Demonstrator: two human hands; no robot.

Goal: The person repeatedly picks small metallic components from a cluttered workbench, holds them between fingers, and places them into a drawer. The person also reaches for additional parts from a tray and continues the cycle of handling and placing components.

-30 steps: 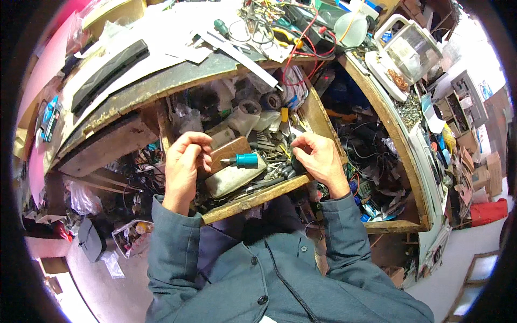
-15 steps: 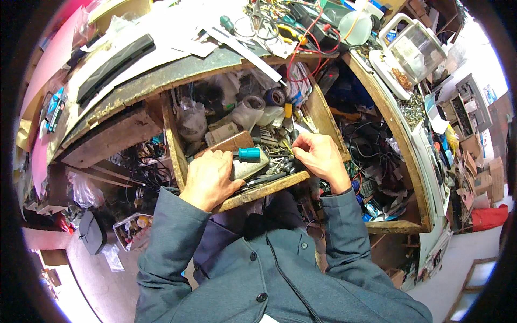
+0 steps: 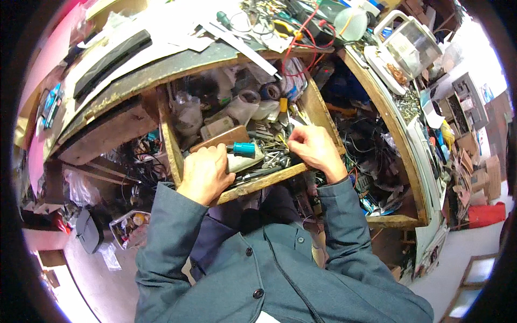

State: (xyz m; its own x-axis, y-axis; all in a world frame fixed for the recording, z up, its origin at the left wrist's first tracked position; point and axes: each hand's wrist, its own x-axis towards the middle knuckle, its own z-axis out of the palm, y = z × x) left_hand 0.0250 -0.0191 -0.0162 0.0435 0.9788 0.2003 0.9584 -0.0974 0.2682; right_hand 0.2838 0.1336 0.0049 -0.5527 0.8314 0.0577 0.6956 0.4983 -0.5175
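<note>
Now my left hand has dropped from mid-drawer to the drawer's front edge, fingers curled shut, resting beside the teal-handled screwdriver. Further right, my right hand keeps pinching something small among the loose metal tools; what, I cannot tell.

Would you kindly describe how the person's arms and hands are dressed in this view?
Both arms are covered by the long sleeves of a grey-blue work jacket with dark round buttons down the front, worn open over a darker navy garment. The sleeves end at the wrists. The left hand and right hand are bare, with no gloves; no rings or watch can be made out.
</note>
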